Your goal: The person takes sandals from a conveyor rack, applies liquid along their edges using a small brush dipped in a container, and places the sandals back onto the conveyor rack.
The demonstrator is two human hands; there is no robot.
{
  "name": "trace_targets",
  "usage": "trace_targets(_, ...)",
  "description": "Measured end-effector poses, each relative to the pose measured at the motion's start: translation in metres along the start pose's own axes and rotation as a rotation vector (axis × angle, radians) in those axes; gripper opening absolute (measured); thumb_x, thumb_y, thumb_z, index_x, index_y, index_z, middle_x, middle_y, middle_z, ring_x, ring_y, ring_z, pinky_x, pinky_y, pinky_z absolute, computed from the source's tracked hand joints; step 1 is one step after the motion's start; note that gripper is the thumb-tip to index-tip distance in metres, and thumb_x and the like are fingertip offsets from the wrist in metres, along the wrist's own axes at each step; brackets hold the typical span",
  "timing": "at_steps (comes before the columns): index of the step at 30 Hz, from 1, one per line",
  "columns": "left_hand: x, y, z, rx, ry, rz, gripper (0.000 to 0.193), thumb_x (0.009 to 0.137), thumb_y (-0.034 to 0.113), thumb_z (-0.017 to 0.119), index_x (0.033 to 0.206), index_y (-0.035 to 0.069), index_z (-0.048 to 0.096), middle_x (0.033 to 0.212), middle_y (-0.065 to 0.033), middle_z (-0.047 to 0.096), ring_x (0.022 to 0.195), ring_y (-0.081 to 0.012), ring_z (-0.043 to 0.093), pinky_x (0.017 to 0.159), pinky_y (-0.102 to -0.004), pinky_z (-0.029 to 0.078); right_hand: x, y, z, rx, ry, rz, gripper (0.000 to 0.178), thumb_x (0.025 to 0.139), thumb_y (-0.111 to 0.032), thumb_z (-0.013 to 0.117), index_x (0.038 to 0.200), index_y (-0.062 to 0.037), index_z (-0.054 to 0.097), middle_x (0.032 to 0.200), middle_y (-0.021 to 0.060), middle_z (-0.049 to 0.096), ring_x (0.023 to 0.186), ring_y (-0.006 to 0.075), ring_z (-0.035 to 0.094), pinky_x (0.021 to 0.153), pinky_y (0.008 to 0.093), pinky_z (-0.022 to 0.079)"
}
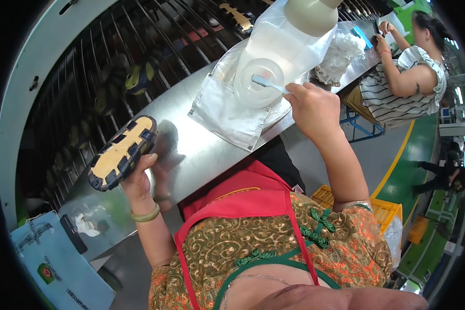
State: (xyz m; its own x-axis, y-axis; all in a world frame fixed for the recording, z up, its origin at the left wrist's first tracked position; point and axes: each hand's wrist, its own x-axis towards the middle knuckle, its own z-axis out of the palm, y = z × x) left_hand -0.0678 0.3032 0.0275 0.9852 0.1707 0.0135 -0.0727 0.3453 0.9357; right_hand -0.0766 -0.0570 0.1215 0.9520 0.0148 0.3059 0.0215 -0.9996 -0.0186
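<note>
My left hand (139,181) grips an unfinished sandal (121,152), its beige underside turned up and dark straps folded over the edges. It hangs over the left part of the metal ledge. In my right hand (315,108) is a small light-blue brush (266,81), much like a toothbrush, pinched between the fingers. The brush reaches over a round translucent dish (243,95), and I cannot tell whether it touches the liquid or the wall. The dish adjoins a large translucent plastic bottle (284,46) with a beige end, on a white plastic sheet (227,121).
Beyond the metal ledge (204,160) runs a rack of metal rods (165,46) carrying several shoes (139,77). White crumpled cloth (341,54) lies right of the bottle. A seated co-worker (403,82) works farther right. A blue box (57,263) stands lower left, a yellow crate (387,212) behind my right arm.
</note>
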Motion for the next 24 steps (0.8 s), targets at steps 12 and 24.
trace_targets(12, -0.014, -0.007, 0.033, 0.181, -0.153, 0.198, 0.069, 0.059, 0.001, 0.082, 0.121, 0.000, 0.050, 0.121, -0.0120, 0.054, 0.115, -0.0256, 0.052, 0.101, -0.0365, 0.040, 0.001, 0.030, 0.003, 1.059, -0.644, 0.605, 0.023, 0.089, -0.022, 0.060, 0.097, -0.0032, 0.069, 0.057, 0.0059, 0.060, 0.044, 0.0126, 0.051, 0.039, 0.0243, 0.035)
trace_targets(24, -0.004, -0.047, 0.100, 0.162, -0.246, 0.540, 0.075, 0.065, -0.004, 0.080, 0.127, 0.005, 0.037, 0.140, -0.0193, 0.035, 0.120, -0.0280, 0.049, 0.098, -0.0366, 0.047, -0.011, 0.025, 0.032, 1.490, -0.424, 0.571, 0.020, 0.084, -0.010, 0.066, 0.100, 0.0028, 0.068, 0.065, 0.0067, 0.063, 0.048, 0.0061, 0.047, 0.043, 0.0181, 0.034)
